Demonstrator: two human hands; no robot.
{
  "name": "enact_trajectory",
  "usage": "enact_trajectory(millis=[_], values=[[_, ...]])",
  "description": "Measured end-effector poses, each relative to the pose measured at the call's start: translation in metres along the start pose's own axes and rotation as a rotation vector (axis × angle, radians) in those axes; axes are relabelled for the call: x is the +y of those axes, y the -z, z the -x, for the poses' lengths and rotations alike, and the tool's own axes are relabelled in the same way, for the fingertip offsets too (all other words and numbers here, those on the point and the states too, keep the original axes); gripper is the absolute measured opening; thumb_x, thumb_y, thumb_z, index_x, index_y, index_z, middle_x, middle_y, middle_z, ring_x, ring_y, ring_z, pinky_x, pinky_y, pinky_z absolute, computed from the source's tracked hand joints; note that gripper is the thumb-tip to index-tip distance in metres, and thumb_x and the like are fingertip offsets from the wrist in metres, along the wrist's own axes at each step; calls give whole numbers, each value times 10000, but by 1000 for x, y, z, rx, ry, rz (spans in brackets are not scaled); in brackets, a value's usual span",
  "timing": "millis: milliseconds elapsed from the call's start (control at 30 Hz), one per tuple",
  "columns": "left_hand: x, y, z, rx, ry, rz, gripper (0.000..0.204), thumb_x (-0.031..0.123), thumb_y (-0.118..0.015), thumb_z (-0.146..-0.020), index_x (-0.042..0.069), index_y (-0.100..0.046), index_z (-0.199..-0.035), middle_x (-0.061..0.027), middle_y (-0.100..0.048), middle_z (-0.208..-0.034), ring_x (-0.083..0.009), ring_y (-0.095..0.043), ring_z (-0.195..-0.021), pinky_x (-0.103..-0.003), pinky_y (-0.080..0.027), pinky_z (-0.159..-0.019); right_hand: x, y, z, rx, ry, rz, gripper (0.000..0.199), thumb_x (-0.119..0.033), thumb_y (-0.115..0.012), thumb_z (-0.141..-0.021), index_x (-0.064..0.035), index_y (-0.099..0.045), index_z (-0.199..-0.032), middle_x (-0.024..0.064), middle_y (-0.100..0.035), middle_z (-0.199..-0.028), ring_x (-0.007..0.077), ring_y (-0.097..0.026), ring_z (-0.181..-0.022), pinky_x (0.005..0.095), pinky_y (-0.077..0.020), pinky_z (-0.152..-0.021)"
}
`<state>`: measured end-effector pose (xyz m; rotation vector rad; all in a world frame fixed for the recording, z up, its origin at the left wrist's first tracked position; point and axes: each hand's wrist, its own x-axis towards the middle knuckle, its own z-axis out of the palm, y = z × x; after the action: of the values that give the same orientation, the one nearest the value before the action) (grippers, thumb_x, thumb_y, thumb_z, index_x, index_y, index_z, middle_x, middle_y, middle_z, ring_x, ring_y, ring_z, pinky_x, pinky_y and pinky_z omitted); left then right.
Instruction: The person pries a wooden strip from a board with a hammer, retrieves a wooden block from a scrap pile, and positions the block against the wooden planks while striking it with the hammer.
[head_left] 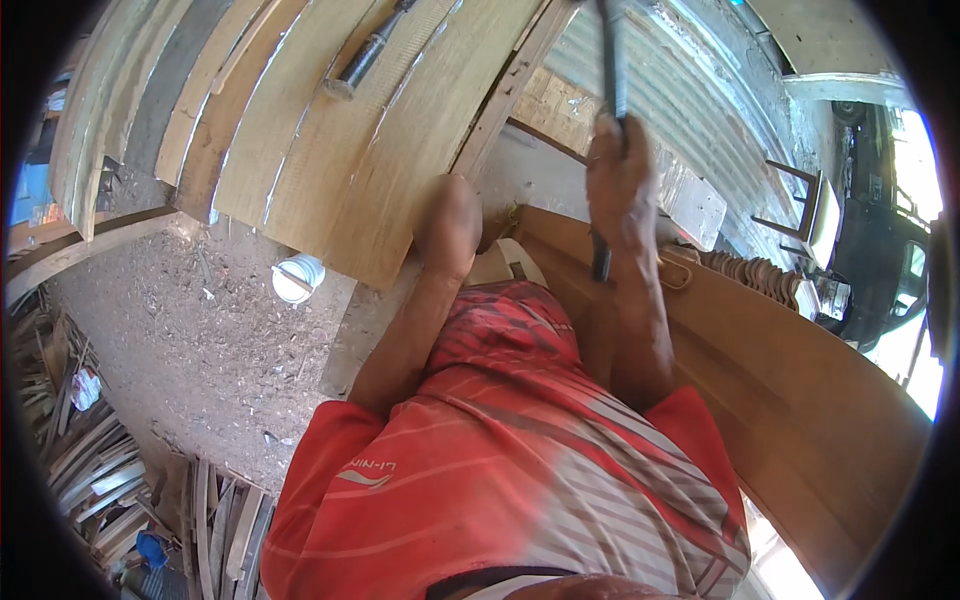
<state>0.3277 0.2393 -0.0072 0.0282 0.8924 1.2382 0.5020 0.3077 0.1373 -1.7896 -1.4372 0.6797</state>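
A wide wooden panel [330, 170] of pale planks fills the far left, its planks set side by side with whitish lines along several seams. A broad brown wooden board [790, 390] runs from just right of the person's waist to the near right. Bare ground [200, 340], strewn with debris, spreads to the left below the panel's near edge. Grey corrugated sheeting [680, 95] slopes across the far right. At the near left lies a jumbled pile of wood offcuts [105, 490], while a dark vehicle [880, 210] stands at the right edge of the scene.

A long, dark, bar-like tool [614, 70] reaches from below the right wrist up to the far edge of the view, so its full shape is unclear. The right hand [622, 190], slightly blurred, is closed around it, raised over the area between panel and sheeting. The left hand [448, 228], also blurred, is at the panel's near right corner; whether it grips or only rests there cannot be told.

A chair [815, 215] tilts beyond the brown board, and a row of curved wooden pieces [750, 277] sits just past that board's far edge. A chisel-like hand tool [368, 55] lies on the panel's far part. Smallest is a round white container [299, 284] on the ground, a stick across its mouth.
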Motion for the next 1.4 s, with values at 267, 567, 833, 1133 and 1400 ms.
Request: enact_trajectory(millis=[267, 567, 833, 1133, 1400], values=[[5, -12, -1, 62, -13, -38, 394, 457, -678, -938, 208, -469, -715, 84, -364, -578, -36, -288, -471, -221, -227, -442, 73, -33, -8, 162, 183, -110, 258, -274, -471, -1040, -41, -537, -950, 76, -545, -695, 166, -509, -520, 316, -426, -509], [1, 2, 0, 1, -2, 32, 269, 391, -683, -950, 206, -513, -853, 85, -424, -631, -9, -315, -461, -207, -252, -451, -9, -10, 5, -3, 69, -52, 225, -245, -524, -1024, -30, -545, -964, 57, -504, -641, 152, -505, -554, 357, -400, -506], [6, -9, -1, 43, 9, -41, 404, 462, -657, -951, 200, -458, -716, 72, -375, -596, -44, -304, -513, -231, -231, -486, 56, -38, 5, -135, -98, 238, 281, -295, -523, -1006, -15, -518, -1007, 212, -571, -705, 380, -572, -658, 483, -455, -626], [2, 2, -4, -21, -2, -32, 468, 488, -678, -929, 205, -428, -653, 72, -360, -570, -50, -281, -483, -238, -222, -479, 39, -17, 11, -140, -96, 79, 306, -317, -532, -994, -13, -564, -998, 235, -601, -748, 429, -605, -709, 493, -453, -662], [-3, 8, -4, 0, 64, 54, 316, 425, -693, -934, 191, -502, -842, 61, -445, -666, -38, -320, -491, -221, -263, -489, 37, -29, 37, -111, -11, 56, 254, -270, -556, -990, -19, -567, -1026, 220, -605, -744, 410, -610, -680, 480, -458, -636]])
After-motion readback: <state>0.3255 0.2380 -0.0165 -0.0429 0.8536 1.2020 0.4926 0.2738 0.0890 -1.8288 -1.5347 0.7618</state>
